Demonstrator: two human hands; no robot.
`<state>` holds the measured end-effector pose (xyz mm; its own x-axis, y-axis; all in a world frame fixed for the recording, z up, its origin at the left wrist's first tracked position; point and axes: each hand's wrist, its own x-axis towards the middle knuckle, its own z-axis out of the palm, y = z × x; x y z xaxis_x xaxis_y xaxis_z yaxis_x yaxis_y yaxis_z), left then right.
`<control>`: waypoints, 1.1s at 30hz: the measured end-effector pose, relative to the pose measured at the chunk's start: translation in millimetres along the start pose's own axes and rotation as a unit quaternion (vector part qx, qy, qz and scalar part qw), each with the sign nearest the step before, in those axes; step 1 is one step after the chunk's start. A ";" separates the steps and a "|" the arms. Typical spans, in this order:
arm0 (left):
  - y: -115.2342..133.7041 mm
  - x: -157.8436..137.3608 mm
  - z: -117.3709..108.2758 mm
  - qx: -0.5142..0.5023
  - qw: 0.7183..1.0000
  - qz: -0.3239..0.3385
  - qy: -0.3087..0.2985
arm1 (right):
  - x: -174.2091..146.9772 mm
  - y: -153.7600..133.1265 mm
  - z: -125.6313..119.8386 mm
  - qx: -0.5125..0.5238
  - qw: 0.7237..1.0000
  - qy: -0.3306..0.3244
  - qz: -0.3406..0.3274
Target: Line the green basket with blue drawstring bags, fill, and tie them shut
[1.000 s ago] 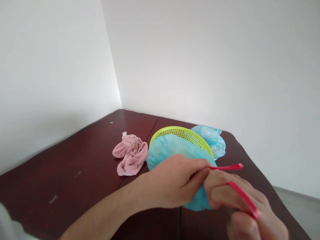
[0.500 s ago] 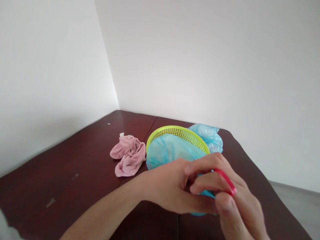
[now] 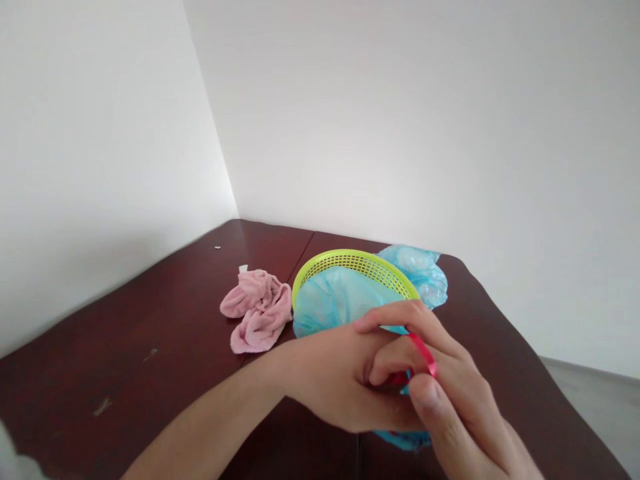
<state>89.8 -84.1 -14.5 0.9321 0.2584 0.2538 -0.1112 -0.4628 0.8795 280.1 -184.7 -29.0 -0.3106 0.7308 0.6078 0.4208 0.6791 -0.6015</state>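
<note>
A thin, glossy red band (image 3: 423, 353) loops over a finger of my right hand (image 3: 450, 380). The fingers of that hand are bent, pinching close to the band and resting against the back of my left hand (image 3: 345, 377). My left hand is closed around the gathered part of a light-blue plastic bag (image 3: 350, 293); its fingertips are hidden under the right hand. Crumpled blue plastic shows below both hands. Behind them, the bag bulges in front of a lime-green perforated basket (image 3: 345, 257), covering much of it.
A crumpled pink cloth (image 3: 263, 310) lies left of the basket. Another blue plastic bag (image 3: 420, 270) with pale contents sits behind it at the right. The dark red-brown table (image 3: 125, 360) has a seam and meets white walls (image 3: 390, 120) at the back.
My right hand has shifted left and slightly up over my left hand, and the red band has moved left with it. More crumpled blue plastic shows beneath the hands.
</note>
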 end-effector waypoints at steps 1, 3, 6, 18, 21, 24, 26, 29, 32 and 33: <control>-2.8 0.6 -1.1 -0.031 0.999 0.025 -0.019 | 1.0 -1.5 0.5 0.006 1.000 -0.006 0.004; -8.6 1.5 -3.2 -0.097 0.992 0.065 -0.052 | 4.2 -2.9 1.5 0.016 1.000 -0.010 0.004; -13.9 1.0 -5.8 -0.166 0.981 0.070 -0.068 | 9.5 -0.1 2.1 0.033 0.999 -0.012 -0.007; -15.8 -14.5 -19.7 -0.174 0.984 0.018 -0.026 | 14.1 8.6 -7.7 0.039 0.999 0.012 -0.020; -15.3 -17.1 -23.2 -0.196 0.981 0.008 -0.004 | 15.0 12.9 -11.3 -0.017 0.998 0.043 -0.035; -13.1 -18.5 -25.7 -0.184 0.983 -0.012 0.024 | 14.8 18.7 -11.1 -0.046 0.991 0.109 -0.059; -12.0 -18.6 -27.1 -0.176 0.982 -0.039 0.050 | 13.8 21.8 -8.8 -0.050 0.984 0.151 -0.075; -12.5 -16.6 -28.8 -0.182 0.975 -0.047 0.116 | 12.3 24.5 -3.2 -0.033 0.976 0.197 -0.084; -14.5 -13.1 -28.8 -0.207 0.967 -0.037 0.140 | 12.4 24.5 2.0 -0.013 0.971 0.223 -0.089; -15.1 -12.0 -28.5 -0.221 0.965 -0.038 0.139 | 12.6 23.8 3.1 -0.012 0.970 0.223 -0.092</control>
<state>70.4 -56.0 -19.4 0.8219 0.5230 0.2257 -0.2393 -0.0426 0.9700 283.6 -159.1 -37.2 0.0160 0.4910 0.8710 0.4142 0.7896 -0.4527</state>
